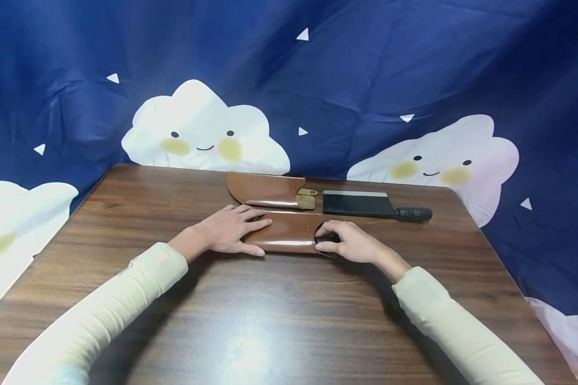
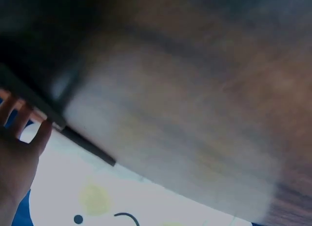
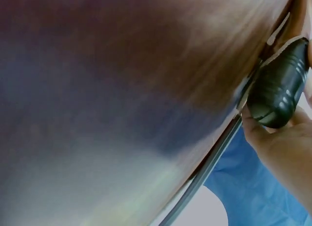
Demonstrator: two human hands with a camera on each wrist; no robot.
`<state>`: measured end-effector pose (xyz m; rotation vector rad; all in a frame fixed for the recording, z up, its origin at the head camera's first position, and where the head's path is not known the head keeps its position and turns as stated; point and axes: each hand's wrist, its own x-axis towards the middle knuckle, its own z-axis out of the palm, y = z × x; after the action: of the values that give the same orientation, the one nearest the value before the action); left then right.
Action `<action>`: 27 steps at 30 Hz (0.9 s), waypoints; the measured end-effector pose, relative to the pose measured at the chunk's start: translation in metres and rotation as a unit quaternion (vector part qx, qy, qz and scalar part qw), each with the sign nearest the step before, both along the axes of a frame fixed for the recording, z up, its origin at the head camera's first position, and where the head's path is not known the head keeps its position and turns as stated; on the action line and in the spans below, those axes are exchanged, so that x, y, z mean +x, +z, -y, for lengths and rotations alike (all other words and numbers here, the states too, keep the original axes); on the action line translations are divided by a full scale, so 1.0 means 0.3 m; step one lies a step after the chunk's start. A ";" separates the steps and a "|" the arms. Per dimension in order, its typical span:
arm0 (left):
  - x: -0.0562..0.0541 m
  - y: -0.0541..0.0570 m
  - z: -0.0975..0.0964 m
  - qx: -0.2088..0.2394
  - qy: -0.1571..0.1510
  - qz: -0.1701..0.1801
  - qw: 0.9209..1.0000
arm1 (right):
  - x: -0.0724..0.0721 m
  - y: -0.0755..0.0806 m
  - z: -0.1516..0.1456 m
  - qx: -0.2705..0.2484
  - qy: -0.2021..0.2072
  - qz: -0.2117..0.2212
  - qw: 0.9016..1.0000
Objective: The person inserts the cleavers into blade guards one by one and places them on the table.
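Note:
A brown leather knife sheath (image 1: 289, 232) lies on the wooden table, its opening facing right. Spread fingers of my left hand (image 1: 228, 230) rest on the sheath's left part, the thumb along its near edge. At the open end, my right hand (image 1: 349, 241) grips the black handle of a knife. That ribbed knife handle (image 3: 278, 87) shows clearly in the right wrist view, with fingers and thumb around it; the blade is hidden inside the sheath. In the left wrist view, the left hand (image 2: 22, 157) appears at the left edge, against the dark sheath side.
Behind the near sheath lies a second brown sheath (image 1: 265, 190) with a snap strap (image 1: 308, 192) at its right end. A cleaver (image 1: 356, 203) with a dark blade and black handle lies to its right. A blue cloud-printed curtain (image 1: 318, 80) hangs behind the table (image 1: 270, 310).

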<state>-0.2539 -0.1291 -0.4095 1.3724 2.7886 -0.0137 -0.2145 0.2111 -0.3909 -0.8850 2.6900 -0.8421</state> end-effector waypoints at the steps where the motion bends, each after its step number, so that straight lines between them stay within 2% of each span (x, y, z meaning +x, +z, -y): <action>1: -0.001 0.003 -0.001 0.004 0.000 0.007 1.000 | 0.001 0.001 -0.001 0.001 0.001 0.000 1.000; 4: -0.009 0.011 -0.004 0.024 -0.003 0.013 1.000 | -0.003 0.006 -0.010 -0.011 0.004 0.005 1.000; 7: -0.019 0.014 -0.004 0.041 -0.011 -0.004 0.999 | -0.017 0.018 -0.032 -0.032 0.000 -0.005 0.999; 9: -0.027 0.015 -0.004 0.053 -0.013 -0.017 0.998 | -0.031 0.025 -0.056 -0.036 -0.007 -0.028 0.999; 12: -0.040 0.016 -0.003 0.069 -0.008 -0.029 0.997 | -0.056 0.026 -0.105 -0.013 -0.018 -0.078 0.997; 15: -0.055 0.017 -0.004 0.087 -0.001 -0.038 0.995 | -0.076 0.013 -0.157 0.011 -0.034 -0.127 0.991; 19: -0.083 0.027 -0.017 0.114 0.001 -0.049 0.992 | -0.093 -0.007 -0.223 0.001 -0.071 -0.173 0.982; 22: -0.110 0.039 -0.032 0.133 0.011 -0.051 0.990 | -0.104 -0.006 -0.266 -0.014 -0.107 -0.174 0.979; 27: -0.154 0.041 -0.050 0.145 0.030 -0.059 0.987 | -0.117 0.008 -0.326 -0.001 -0.154 -0.143 0.978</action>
<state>-0.3000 -0.1142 -0.3973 1.3799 3.0253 0.3382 -0.2495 0.3090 -0.3884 -0.6394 3.1369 -0.8293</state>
